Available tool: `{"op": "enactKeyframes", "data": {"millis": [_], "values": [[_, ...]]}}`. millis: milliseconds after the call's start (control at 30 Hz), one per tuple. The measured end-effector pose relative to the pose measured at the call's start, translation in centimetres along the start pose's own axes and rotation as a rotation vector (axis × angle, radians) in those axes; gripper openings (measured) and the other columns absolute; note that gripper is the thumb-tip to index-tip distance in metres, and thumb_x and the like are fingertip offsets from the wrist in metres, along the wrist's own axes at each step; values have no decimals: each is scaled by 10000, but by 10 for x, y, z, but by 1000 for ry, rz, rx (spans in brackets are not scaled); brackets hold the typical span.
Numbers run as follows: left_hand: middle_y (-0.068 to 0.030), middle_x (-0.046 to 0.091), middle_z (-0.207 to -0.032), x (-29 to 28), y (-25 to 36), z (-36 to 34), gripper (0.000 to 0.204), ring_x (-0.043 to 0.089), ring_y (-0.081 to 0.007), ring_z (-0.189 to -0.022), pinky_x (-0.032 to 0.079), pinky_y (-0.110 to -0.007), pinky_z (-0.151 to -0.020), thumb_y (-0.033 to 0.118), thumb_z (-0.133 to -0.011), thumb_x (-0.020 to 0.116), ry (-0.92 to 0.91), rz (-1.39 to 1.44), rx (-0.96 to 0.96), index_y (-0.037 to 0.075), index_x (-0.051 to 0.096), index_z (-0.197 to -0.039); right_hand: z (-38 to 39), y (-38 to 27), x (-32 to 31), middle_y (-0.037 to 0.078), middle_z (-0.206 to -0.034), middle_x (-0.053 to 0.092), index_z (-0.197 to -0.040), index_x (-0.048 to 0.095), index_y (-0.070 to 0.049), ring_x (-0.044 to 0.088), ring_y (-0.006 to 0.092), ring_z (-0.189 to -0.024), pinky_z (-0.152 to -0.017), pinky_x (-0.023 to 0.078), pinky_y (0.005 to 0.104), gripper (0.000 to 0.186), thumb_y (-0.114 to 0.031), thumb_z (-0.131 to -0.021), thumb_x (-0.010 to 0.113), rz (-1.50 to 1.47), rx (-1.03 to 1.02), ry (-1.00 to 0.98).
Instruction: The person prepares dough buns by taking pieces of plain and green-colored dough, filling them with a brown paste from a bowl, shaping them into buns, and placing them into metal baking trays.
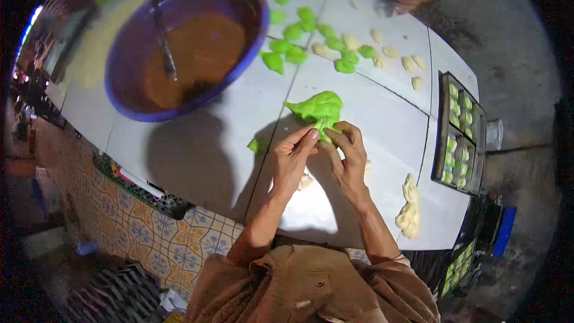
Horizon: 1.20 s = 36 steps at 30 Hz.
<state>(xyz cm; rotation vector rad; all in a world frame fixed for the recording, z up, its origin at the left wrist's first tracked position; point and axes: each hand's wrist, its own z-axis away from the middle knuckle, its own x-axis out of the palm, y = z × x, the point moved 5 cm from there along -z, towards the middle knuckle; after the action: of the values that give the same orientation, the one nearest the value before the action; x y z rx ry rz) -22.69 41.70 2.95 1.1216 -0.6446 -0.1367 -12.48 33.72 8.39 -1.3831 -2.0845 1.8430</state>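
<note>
Bright green dough [320, 106] is in front of me, a soft lump with a pointed end to the left. My left hand [294, 152] pinches its near edge between thumb and fingertips. My right hand [348, 154] grips the same edge from the other side, fingers bent over it. A small green dough scrap [254, 145] lies on the white tabletop [373, 98], left of my left hand. Under my hands, a pale dough piece [304, 182] shows in part. To the right of my right arm lies a longer pale dough strip [409, 209].
A large purple basin [263, 30] of brown filling with a metal utensil [162, 36] stands at the left. Green dough pieces [294, 31] and pale pieces [390, 52] lie scattered farther back. A divided tray [441, 131] of green-and-white pieces is at right. Another person's hands [412, 1] are across the table.
</note>
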Motion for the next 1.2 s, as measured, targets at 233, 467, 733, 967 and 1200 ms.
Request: {"op": "enactKeyframes", "data": {"millis": [233,467,733,967,1200], "values": [[-57,672,-942,51,25,6,344,628,-101,-823,544,-255,-722,203,-904,685,-270,-178,-60,-39,639,-1144,11,27,-33,89,-919,641,-968,653,39,550,150,-845,-719,491,307,196,-82,-820,699,-329,385,-55],[-66,669,-965,63,4,-1,324,633,-104,-839,548,-250,-692,198,-931,645,-411,-202,-136,-50,625,-1138,38,39,-59,140,-1077,581,-1193,627,-29,582,267,-1008,-863,485,320,383,-137,-832,698,-178,80,-230],[-77,667,-1004,80,-25,17,244,629,-109,-908,567,-248,-722,90,-953,576,-491,-235,-50,-27,616,-1163,60,51,-66,132,-1173,478,-997,594,-21,519,223,-1030,-805,478,325,207,-97,-830,691,-586,152,315],[-86,633,-1126,87,-55,31,290,616,-124,-956,582,-295,-799,133,-993,501,-516,-151,-53,8,594,-1238,71,60,-75,119,-935,567,-902,627,-64,583,256,-805,-596,485,321,191,-62,-738,724,87,-114,422],[-75,702,-960,91,-66,37,264,628,-98,-860,529,-237,-751,68,-863,697,-409,-443,-4,-8,678,-1115,78,64,-83,83,-948,628,-989,643,-93,630,229,-771,-570,509,332,308,-80,-697,738,301,5,282]]}}
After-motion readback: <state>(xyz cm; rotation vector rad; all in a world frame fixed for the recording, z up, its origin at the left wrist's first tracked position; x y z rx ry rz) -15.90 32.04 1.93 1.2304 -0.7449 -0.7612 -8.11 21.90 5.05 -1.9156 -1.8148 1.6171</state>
